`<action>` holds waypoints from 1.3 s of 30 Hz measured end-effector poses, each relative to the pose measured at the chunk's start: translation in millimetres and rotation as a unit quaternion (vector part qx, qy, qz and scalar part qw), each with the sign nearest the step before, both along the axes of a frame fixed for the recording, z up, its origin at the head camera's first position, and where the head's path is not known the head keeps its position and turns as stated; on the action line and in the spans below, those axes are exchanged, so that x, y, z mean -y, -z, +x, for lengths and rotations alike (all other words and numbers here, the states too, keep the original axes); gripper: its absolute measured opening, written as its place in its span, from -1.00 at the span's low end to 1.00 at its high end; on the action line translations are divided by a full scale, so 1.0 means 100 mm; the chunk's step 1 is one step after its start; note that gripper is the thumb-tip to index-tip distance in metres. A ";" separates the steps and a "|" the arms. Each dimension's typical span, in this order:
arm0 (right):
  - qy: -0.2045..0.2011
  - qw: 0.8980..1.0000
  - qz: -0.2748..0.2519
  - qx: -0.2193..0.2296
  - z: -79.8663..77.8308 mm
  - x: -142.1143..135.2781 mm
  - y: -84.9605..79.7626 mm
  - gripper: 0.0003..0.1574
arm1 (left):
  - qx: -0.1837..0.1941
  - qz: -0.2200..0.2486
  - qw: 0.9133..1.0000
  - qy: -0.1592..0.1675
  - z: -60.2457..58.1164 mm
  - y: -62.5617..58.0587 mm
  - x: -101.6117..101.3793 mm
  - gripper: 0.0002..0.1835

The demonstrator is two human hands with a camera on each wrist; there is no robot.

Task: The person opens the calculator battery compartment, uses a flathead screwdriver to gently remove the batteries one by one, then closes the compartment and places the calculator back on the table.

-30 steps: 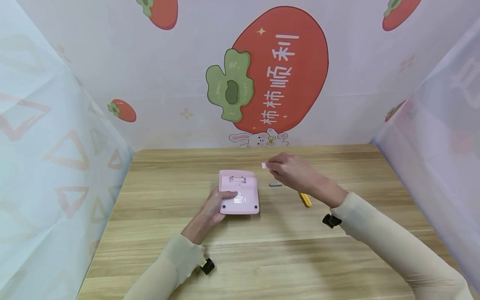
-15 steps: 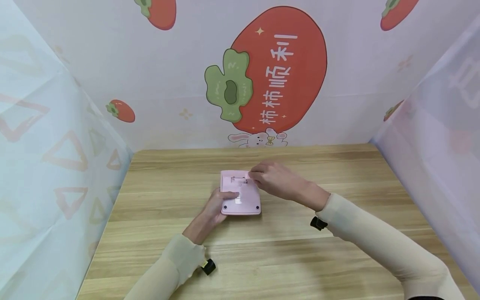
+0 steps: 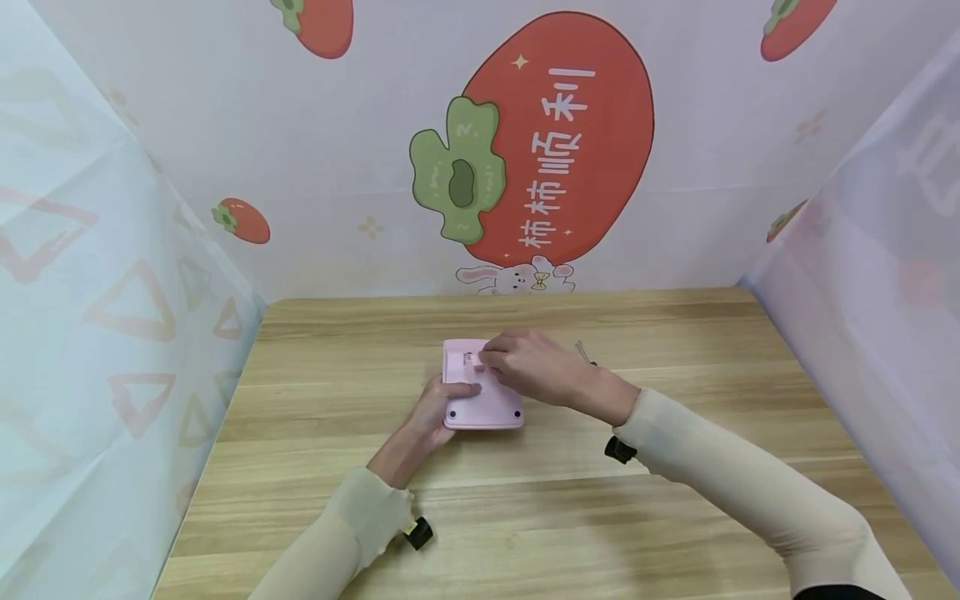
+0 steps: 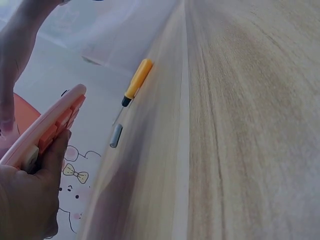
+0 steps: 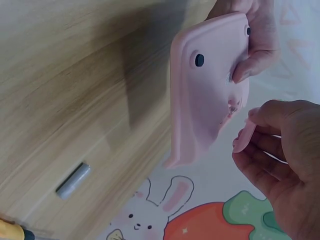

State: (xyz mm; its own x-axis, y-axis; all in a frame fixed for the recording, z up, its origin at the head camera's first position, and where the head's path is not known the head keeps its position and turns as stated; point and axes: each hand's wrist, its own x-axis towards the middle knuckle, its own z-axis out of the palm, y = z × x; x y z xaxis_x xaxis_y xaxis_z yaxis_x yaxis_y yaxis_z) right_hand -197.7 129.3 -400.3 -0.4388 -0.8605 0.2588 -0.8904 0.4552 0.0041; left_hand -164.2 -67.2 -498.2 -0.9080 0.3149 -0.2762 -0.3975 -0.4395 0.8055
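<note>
My left hand [image 3: 429,410] holds a pink calculator [image 3: 487,410] above the table, its back turned up and the thumb lying on that back. Its keys face down, as the left wrist view shows. The battery compartment [image 5: 232,108] on the back is uncovered; what lies inside is too small to tell. Between thumb and fingers, my right hand [image 3: 536,367] pinches a small pink battery cover [image 5: 245,136]. In the right wrist view the cover is close to the compartment but apart from it. From the head, the right hand hides part of the calculator's back.
A grey battery [image 4: 116,136] lies on the wooden table [image 3: 480,517]. Close to it is a screwdriver [image 4: 138,80] with a yellow handle, mostly hidden by the right arm in the head view. Printed cloth walls [image 3: 337,183] stand behind and at both sides.
My right hand has moved left with the battery cover, from beside the calculator to over its compartment. The left hand and calculator have hardly moved.
</note>
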 end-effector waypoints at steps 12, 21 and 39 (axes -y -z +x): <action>0.007 1.000 -0.001 -0.010 0.02 0.07 0.09 -0.77 | -0.007 0.000 1.000 0.000 -0.01 0.00 -0.03 -0.33; 0.019 1.000 0.000 -0.015 0.02 0.09 0.13 -0.76 | -0.010 0.004 1.000 0.006 0.01 -0.02 -0.04 -0.33; 0.034 0.999 0.001 -0.017 0.01 0.09 0.17 -0.76 | -0.013 0.005 1.000 0.010 -0.01 -0.01 -0.05 -0.33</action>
State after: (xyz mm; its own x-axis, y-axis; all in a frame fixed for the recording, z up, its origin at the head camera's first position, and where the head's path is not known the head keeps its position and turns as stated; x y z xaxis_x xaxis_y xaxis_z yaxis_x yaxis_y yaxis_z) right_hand -196.6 119.9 -416.9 -0.4881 -0.8291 0.2728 -0.8563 0.5154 0.0341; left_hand -165.2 -62.5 -497.0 -0.9079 0.3368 -0.2496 -0.3861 -0.4402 0.8107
